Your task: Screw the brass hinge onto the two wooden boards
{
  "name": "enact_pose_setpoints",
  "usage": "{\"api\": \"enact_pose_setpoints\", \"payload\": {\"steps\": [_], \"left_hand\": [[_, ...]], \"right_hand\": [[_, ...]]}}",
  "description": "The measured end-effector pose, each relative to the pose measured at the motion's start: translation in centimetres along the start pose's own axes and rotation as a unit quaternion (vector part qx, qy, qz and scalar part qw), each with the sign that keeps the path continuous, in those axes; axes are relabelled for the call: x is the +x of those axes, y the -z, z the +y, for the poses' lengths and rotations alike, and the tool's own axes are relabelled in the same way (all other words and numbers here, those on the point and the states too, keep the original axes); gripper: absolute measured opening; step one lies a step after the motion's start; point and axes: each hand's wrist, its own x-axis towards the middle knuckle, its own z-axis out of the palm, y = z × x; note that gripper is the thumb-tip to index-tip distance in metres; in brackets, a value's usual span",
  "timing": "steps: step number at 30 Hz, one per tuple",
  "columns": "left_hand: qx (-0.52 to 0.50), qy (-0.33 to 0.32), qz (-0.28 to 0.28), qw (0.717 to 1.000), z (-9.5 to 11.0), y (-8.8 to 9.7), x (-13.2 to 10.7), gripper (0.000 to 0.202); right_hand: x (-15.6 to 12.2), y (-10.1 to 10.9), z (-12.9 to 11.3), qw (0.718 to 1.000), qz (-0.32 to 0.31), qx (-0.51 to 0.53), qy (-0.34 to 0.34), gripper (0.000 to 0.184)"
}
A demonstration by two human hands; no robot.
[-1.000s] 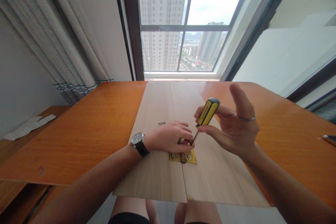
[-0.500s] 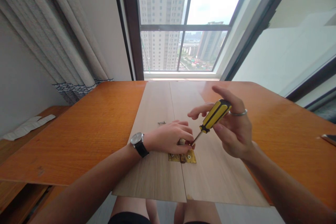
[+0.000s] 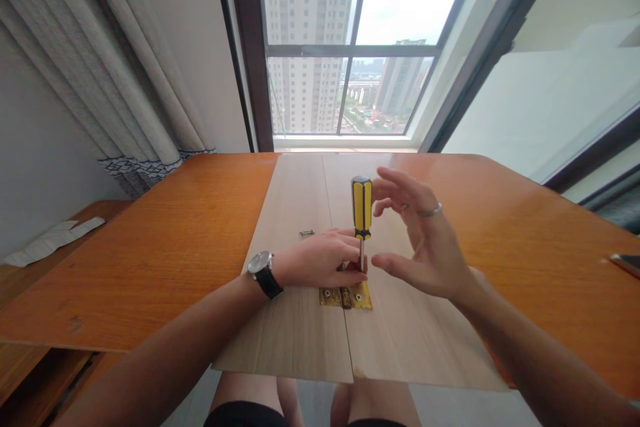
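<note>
A yellow and black screwdriver (image 3: 361, 207) stands nearly upright over the brass hinge (image 3: 357, 295), tip down. My left hand (image 3: 327, 260), with a watch on its wrist, rests on the hinge and pinches the lower shaft near the tip between thumb and fingers. A screw under the tip, if any, is hidden by those fingers. My right hand (image 3: 420, 233) is open just right of the handle, fingers apart and curved, thumb low near the shaft. Screws show in the near part of the hinge, which spans the seam between two pale wood boards (image 3: 300, 340).
Loose screws (image 3: 307, 233) lie on the left board beyond my left hand. Beneath the boards is an orange-brown wooden table (image 3: 200, 233). A dark object (image 3: 625, 263) sits at its right edge. Behind are a window (image 3: 350, 50) and a curtain (image 3: 110, 67).
The screwdriver has swung from leaning right to almost upright. My right hand has moved left and opened away from the handle. My left hand stays at the hinge.
</note>
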Motion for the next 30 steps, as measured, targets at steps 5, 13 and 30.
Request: {"api": "enact_pose_setpoints", "payload": {"steps": [5,13,30], "left_hand": [[0.016,0.000,0.007,1.000,0.2,-0.1,0.1,0.025],[0.012,0.017,-0.017,1.000,0.4,0.6,0.1,0.027],[-0.097,0.127,0.201,0.966,0.2,1.0,0.1,0.046]], "right_hand": [[-0.6,-0.6,-0.3,0.998,-0.010,0.012,-0.063,0.072],[-0.2,-0.5,-1.0,0.988,0.027,0.131,-0.077,0.065],[0.3,0.1,-0.5,0.983,0.105,0.132,-0.074,0.057]]}}
